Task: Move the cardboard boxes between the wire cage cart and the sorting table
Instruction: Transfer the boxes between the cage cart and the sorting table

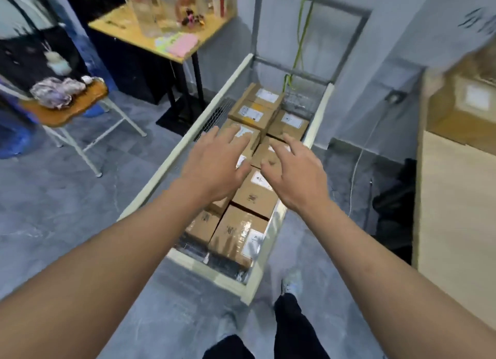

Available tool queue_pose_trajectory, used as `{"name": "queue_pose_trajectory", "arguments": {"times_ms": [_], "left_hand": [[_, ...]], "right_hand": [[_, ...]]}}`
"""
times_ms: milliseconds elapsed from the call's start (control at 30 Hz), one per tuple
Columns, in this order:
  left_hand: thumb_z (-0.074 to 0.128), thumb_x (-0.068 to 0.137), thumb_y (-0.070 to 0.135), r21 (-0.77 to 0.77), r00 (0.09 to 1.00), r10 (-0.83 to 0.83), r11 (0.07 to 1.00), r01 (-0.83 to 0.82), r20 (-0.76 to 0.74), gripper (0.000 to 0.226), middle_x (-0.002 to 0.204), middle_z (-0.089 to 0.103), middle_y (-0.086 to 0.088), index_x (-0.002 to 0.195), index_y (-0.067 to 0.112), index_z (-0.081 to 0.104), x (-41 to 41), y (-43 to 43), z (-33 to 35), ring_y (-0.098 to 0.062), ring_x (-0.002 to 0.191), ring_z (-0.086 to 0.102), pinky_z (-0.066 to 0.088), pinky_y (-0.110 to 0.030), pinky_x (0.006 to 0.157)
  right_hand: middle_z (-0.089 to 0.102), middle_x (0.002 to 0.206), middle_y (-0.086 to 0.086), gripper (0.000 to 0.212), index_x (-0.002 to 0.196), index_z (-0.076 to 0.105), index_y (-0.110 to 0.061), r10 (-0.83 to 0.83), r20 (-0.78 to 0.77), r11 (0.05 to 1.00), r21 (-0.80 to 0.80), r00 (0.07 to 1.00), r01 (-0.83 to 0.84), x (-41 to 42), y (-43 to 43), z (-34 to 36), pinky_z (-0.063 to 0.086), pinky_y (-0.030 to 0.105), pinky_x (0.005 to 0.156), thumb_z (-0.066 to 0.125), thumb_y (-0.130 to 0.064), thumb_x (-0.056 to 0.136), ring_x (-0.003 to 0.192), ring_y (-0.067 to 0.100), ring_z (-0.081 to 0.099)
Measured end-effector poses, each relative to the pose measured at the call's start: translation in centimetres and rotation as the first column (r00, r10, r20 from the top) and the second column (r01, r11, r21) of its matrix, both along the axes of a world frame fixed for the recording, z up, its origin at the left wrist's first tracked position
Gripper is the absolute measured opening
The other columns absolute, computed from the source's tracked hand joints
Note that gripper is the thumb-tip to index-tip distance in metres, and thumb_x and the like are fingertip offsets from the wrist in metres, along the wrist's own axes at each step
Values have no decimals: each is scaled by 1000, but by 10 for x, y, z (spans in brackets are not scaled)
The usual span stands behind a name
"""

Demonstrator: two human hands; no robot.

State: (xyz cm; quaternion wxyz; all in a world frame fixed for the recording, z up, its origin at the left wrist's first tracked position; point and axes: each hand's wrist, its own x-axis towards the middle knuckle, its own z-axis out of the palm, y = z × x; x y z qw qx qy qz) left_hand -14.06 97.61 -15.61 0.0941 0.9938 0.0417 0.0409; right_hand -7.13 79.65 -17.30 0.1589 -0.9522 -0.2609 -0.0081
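The wire cage cart (188, 138) with cream padded rails stands in the middle, packed with several labelled cardboard boxes (239, 235). Both arms reach out over it. My left hand (217, 165) hovers with fingers spread above a box in the cart's middle (247, 134), empty. My right hand (292, 173) is beside it, fingers spread above the neighbouring box (264, 157), also empty. Whether the fingertips touch the boxes I cannot tell. At the right edge is the light wooden sorting table (456, 224) with a blurred cardboard box (464, 104) on it.
A yellow-topped table (171, 37) with clear containers stands at the back left. A folding chair (67, 109) with bundled cloth sits at the left. A green cord (300, 37) hangs on the cart's rear frame. Grey floor, my feet below the cart.
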Motion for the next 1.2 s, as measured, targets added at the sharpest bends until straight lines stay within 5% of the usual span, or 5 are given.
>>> {"name": "queue_pose_trajectory", "arguments": {"times_ms": [533,900,1200], "left_hand": [[51,100,47,154,860,-478,877,455,179,59,158,44,-8,152,21,47,14,-283,196,-38,137,46,42,-52,112],[47,103,49,66,760,-610,788,612,224,55,158,43,-1,153,25,46,19,-535,222,-30,142,41,42,-47,111],[46,103,52,115,686,-708,705,699,168,56,159,42,2,153,27,44,91,-689,225,-28,141,43,42,-45,110]], "right_hand": [[45,157,1,60,153,47,-30,-426,193,905,99,884,415,-69,-312,186,47,44,103,49,-57,100,137,27,48],[46,155,-4,54,148,53,-35,-602,207,798,131,771,588,-108,-559,231,45,41,103,50,-58,99,139,21,46],[47,154,-4,55,148,53,-34,-714,174,699,111,679,707,-62,-698,233,47,42,102,50,-58,98,135,24,48]]}}
